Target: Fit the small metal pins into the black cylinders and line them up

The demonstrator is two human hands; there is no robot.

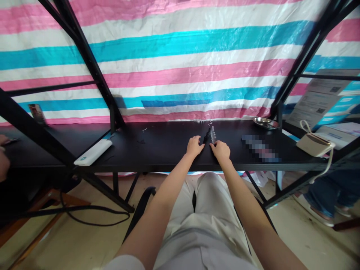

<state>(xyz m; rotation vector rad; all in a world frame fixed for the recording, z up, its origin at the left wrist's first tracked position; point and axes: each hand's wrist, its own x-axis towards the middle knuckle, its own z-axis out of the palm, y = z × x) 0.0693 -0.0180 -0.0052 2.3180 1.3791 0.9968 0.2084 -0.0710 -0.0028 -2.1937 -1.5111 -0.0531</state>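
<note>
Both my hands rest on the black table [157, 150] near its front edge. My left hand [194, 146] and my right hand [221, 150] lie on either side of a small dark part with a row of clear pieces [210, 135]. The fingertips of both hands touch or pinch its near end; the fingers are curled and too small to read clearly. Several tiny metal bits [200, 122] lie in a row just beyond it, near the table's back edge.
A white power bank [92, 152] lies at the left, a metal dish [266, 122] at the back right, a blurred patch [261, 149] right of my hands. Black frame posts [112, 108] rise from the table. Another person's hand [4, 157] is at far left, legs [334, 195] at right.
</note>
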